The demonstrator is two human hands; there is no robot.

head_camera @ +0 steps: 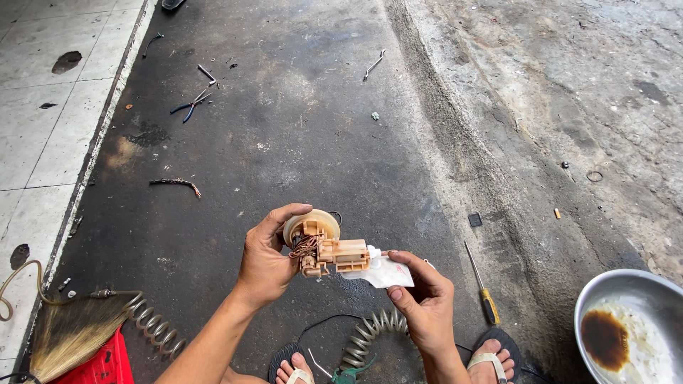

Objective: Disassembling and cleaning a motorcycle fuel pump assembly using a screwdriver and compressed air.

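Head view: the tan plastic part (324,249) is clamped by the left hand (267,259) at lower centre, its white bag-like end (388,272) pinched by the right hand (427,302), and could be dropped onto the dirty floor (306,142) if either grip slipped.

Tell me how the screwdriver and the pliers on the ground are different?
The screwdriver has a yellow handle and lies close to the person's feet; the pliers have blue handles and lie far off, near the tiled edge. The screwdriver is one straight shaft; the pliers spread into two open handles. Both lie flat on the dark floor, untouched by either hand.
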